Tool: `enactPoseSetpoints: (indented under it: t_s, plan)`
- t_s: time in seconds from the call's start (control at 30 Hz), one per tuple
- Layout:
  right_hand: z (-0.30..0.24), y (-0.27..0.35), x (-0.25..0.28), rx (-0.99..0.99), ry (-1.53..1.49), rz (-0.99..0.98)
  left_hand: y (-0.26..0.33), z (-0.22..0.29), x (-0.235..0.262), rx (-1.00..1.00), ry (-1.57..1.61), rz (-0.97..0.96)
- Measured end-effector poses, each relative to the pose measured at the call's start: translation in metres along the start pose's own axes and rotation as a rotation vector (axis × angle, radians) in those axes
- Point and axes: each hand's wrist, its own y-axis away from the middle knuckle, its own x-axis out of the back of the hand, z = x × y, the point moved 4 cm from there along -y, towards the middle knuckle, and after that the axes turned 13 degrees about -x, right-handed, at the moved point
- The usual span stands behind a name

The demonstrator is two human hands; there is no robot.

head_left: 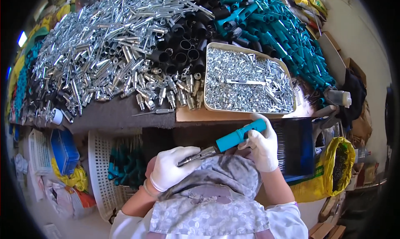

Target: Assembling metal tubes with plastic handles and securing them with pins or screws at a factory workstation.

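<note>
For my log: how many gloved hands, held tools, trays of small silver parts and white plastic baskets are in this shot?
Gloved hands: 2, left hand and right hand, both gripping the tool
Teal-handled tool: 1
Tray of small silver parts: 1
White plastic baskets: 2, large basket and small basket
Total: 6

Both gloved hands hold one tool near the desk (125, 114) edge: the right hand (262, 145) grips its teal handle (239, 135), the left hand (171, 168) closes its fingers (189, 152) on the metal shaft (198, 155). Farther off, a tray of small silver parts (246, 80) sits right of heaped metal tubes (108, 51), with black sleeves (187, 43) and teal handles (283, 39) beyond. A white basket (98, 168) stands lower left.
</note>
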Motion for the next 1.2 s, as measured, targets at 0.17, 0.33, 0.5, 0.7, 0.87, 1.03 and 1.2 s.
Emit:
enactPoseSetpoints:
  t_s: [0.17, 0.33, 0.5, 0.7, 0.87, 1.03, 1.2]
  plan:
    - [0.011, 0.016, -0.007, -0.164, 0.231, -0.181, 0.01, 0.002, -0.004, -0.041, -0.005, -0.026]
    - [-0.015, 0.021, -0.02, 0.061, 1.282, -0.455, 0.011, 0.007, -0.004, -0.14, -0.115, -0.19]
    - [0.011, 0.023, -0.031, 0.016, 1.205, -0.588, 0.01, 0.011, -0.012, -0.218, -0.094, -0.34]
    - [0.032, 0.026, -0.02, -0.044, 1.116, -0.601, 0.013, 0.016, -0.017, -0.243, -0.09, -0.404]
    - [0.033, 0.034, -0.018, -0.052, 1.11, -0.572, 0.015, 0.016, -0.02, -0.211, -0.056, -0.369]
    - [0.035, 0.022, -0.013, -0.331, 0.969, -0.633, 0.007, 0.022, -0.028, -0.199, -0.027, -0.358]
    - [0.029, 0.019, -0.045, -0.205, 1.095, -0.692, 0.006, 0.022, -0.048, -0.228, -0.021, -0.36]
